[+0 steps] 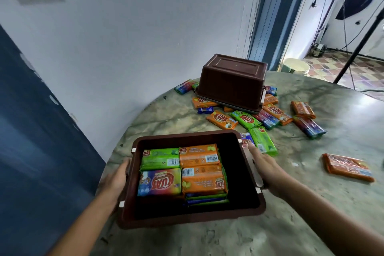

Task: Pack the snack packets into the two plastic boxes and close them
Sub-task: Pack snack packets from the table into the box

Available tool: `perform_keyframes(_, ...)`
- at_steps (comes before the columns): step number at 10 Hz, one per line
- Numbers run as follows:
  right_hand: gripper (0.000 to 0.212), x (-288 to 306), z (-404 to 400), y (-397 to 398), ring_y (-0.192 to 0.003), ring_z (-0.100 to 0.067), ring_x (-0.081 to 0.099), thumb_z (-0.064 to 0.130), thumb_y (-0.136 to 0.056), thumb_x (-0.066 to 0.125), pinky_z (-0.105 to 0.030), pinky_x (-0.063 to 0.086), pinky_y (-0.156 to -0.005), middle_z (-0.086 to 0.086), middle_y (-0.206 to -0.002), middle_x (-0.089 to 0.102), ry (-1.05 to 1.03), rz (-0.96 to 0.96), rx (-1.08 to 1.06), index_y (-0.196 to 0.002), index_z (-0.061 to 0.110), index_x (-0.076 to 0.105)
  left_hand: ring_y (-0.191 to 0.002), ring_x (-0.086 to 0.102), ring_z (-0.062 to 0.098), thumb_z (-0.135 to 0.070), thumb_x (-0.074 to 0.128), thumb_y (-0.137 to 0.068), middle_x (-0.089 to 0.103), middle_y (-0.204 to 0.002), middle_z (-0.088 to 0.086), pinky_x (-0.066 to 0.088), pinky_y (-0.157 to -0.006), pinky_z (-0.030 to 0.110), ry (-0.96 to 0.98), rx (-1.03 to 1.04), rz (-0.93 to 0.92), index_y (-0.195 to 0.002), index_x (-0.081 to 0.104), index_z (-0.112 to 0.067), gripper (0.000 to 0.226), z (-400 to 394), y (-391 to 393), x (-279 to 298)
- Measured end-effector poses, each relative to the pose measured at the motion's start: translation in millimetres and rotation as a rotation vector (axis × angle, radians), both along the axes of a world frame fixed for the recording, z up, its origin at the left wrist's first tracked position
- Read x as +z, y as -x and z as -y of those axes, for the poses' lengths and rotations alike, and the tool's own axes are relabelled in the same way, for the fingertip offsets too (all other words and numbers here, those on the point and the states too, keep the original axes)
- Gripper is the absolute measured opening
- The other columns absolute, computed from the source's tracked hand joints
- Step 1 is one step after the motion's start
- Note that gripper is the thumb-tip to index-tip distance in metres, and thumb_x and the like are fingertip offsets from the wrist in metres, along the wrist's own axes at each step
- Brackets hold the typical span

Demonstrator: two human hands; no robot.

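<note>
Snack packets (182, 169) were stacked in an open brown plastic box (245, 203) at the near edge of a marbled round table (311, 203). The box was held at both short sides: the left hand (115, 181) was curled round its left rim, and the right hand (262, 164) lay against its right wall; whether those fingers were gripping could not be told. A second brown box (232, 81) was seen upside down further back, with loose packets (247, 119) scattered around it.
</note>
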State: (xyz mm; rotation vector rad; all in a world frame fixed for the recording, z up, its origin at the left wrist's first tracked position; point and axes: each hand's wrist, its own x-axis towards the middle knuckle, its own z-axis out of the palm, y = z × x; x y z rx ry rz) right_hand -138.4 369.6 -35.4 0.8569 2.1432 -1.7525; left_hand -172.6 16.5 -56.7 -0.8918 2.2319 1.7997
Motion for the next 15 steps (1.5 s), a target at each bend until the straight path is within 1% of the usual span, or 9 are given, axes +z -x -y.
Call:
perform_keyframes(1,0.060,-3.8,9.7,-3.9,-0.042,-0.016,0.047,0.056,-0.094,0.043,-0.024,0.034,-0.045,-0.004,-0.051,0.048,-0.069,-0.160,-0.052,-0.062,0.007,0.055,-0.098,0.062,0.032,-0.043,0.055,-0.092,0.067,-0.097,0.016,0.047,-0.093,0.039,0.068,0.078,-0.038,-0.076,0.067,-0.011,0.038,-8.8,-4.5,6.2)
perform_keyframes(2,0.055,-2.7,2.7,-12.4,-0.039,-0.014,0.039,0.049,-0.095,0.047,-0.022,0.028,-0.043,0.001,-0.045,0.043,-0.159,-0.259,0.000,-0.050,0.016,0.045,-0.096,0.057,0.029,-0.033,0.049,-0.098,0.061,-0.083,0.014,0.039,-0.079,0.033,0.089,0.073,-0.098,-0.065,0.060,-0.009,0.042,-20.7,-25.9,16.5)
perform_keyframes(4,0.056,-0.9,-38.7,-56.1,-0.047,-0.016,0.047,0.042,-0.098,0.044,-0.027,0.033,-0.048,0.005,-0.044,0.048,-0.234,-0.267,0.073,-0.050,0.012,0.047,-0.115,0.054,0.033,-0.036,0.051,-0.096,0.062,-0.110,0.017,0.037,-0.091,0.035,0.124,0.029,-0.210,-0.094,0.069,-0.009,0.032,-59.6,-93.7,41.7)
perform_keyframes(6,0.054,7.3,-105.6,-108.1,-0.053,-0.020,0.048,0.043,-0.099,0.041,-0.029,0.035,-0.053,-0.006,-0.056,0.050,-0.067,-0.278,0.164,-0.067,0.003,0.059,-0.107,0.058,0.032,-0.034,0.045,-0.099,0.061,-0.122,0.022,0.037,-0.058,0.024,0.119,0.124,-0.077,-0.119,0.061,0.003,0.045,-116.8,-172.0,33.3)
perform_keyframes(8,0.050,29.0,-183.7,-149.2,-0.059,-0.022,0.056,0.041,-0.100,0.040,-0.030,0.039,-0.059,-0.012,-0.062,0.057,-0.096,-0.258,0.294,-0.073,0.005,0.063,-0.068,0.056,0.018,-0.034,0.045,-0.099,0.065,-0.099,0.019,0.037,-0.055,0.022,0.144,0.213,-0.063,-0.104,0.066,-0.002,0.039,-191.5,-252.7,33.2)
perform_keyframes(10,0.050,46.7,-221.0,-166.4,-0.064,-0.025,0.063,0.038,-0.101,0.040,-0.032,0.042,-0.063,-0.013,-0.066,0.065,-0.141,-0.210,0.383,-0.077,0.003,0.066,-0.061,0.057,0.023,-0.035,0.043,-0.099,0.063,-0.064,0.016,0.038,-0.059,0.031,0.121,0.318,-0.047,-0.068,0.065,0.000,0.052,-250.2,-302.6,55.5)
perform_keyframes(11,0.052,42.0,-228.5,-169.7,-0.098,-0.046,0.063,0.038,-0.102,0.039,-0.042,0.049,-0.077,-0.032,-0.102,0.066,-0.147,-0.187,0.389,-0.100,-0.006,0.067,-0.063,0.060,0.025,-0.037,0.042,-0.099,0.065,-0.067,0.018,0.040,-0.061,0.030,0.098,0.333,-0.034,-0.076,0.068,0.005,0.055,-262.2,-308.3,48.3)
perform_keyframes(14,0.055,18.2,-250.2,-168.0,-0.074,-0.027,0.068,0.043,-0.100,0.039,-0.038,0.050,-0.078,-0.013,-0.072,0.071,-0.134,-0.164,0.377,-0.075,0.003,0.069,-0.059,0.061,0.023,-0.035,0.048,-0.098,0.064,-0.047,0.007,0.042,-0.058,0.029,-0.001,0.466,-0.050,-0.063,0.067,-0.003,0.051,-297.2,-319.6,29.8)
perform_keyframes(15,0.050,20.5,-253.5,-162.4,-0.060,-0.020,0.056,0.037,-0.102,0.039,-0.033,0.044,-0.062,-0.003,-0.059,0.058,-0.257,-0.180,0.493,-0.064,0.010,0.056,-0.067,0.067,0.028,-0.040,0.048,-0.096,0.072,-0.072,0.019,0.052,-0.068,0.034,-0.063,0.421,0.033,-0.072,0.071,-0.006,0.047,-303.7,-324.0,31.7)
